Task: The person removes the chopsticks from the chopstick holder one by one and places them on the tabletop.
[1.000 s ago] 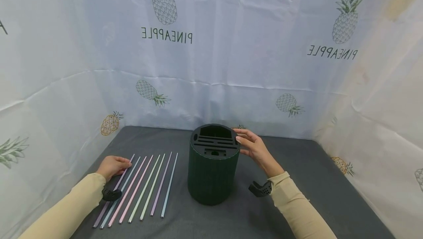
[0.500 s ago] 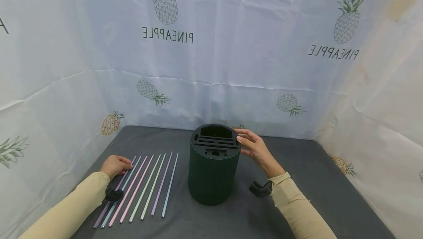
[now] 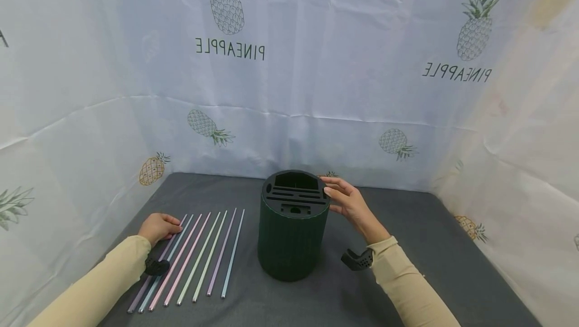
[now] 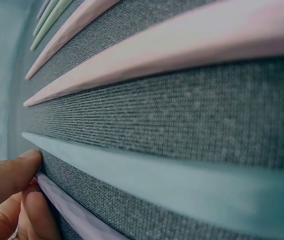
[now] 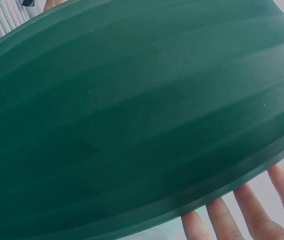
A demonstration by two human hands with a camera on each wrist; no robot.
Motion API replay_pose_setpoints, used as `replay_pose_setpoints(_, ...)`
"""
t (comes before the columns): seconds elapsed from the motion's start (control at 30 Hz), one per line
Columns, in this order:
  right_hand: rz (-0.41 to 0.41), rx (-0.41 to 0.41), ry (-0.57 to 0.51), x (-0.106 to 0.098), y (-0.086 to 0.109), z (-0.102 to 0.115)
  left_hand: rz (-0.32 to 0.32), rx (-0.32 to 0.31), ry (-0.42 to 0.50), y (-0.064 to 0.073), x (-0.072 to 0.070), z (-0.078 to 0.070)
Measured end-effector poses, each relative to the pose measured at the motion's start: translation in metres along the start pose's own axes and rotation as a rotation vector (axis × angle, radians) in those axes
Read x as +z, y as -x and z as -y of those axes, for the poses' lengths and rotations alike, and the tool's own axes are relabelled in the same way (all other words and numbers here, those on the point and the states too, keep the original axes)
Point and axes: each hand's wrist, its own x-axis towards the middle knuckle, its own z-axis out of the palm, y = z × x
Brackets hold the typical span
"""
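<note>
My left hand (image 3: 159, 226) pinches the thin tip of the leftmost chopstick, a purple one (image 4: 77, 212), between thumb and fingers. This purple chopstick lies on the dark cloth, its tip close to a blue chopstick (image 4: 147, 170). A dark green ribbed knife block (image 3: 291, 246) with a slotted top stands upright in the middle. My right hand (image 3: 346, 201) rests its nearly straight fingers against the block's right side near the rim. In the right wrist view the fingertips (image 5: 252, 202) touch the green wall; the thumb is not clearly seen there.
Several more chopsticks lie side by side, including pink (image 3: 181, 261), green (image 3: 201, 256), and a blue one (image 3: 232, 254) nearest the block. They rest on a grey cloth-covered table (image 3: 389, 287). A pineapple-print curtain (image 3: 289, 66) encloses the back and sides.
My left hand has shifted slightly right, bringing the purple chopstick's tip closer to the blue one beside it. The right hand and the knife block have stayed put.
</note>
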Motion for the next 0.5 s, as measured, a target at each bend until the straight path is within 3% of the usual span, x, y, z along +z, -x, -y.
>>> replay_pose_setpoints(0.5, 0.005, -0.006, 0.015, -0.0014, -0.0017, 0.0001, 0.010, 0.008, 0.042, -0.0001, -0.0012, -0.0030)
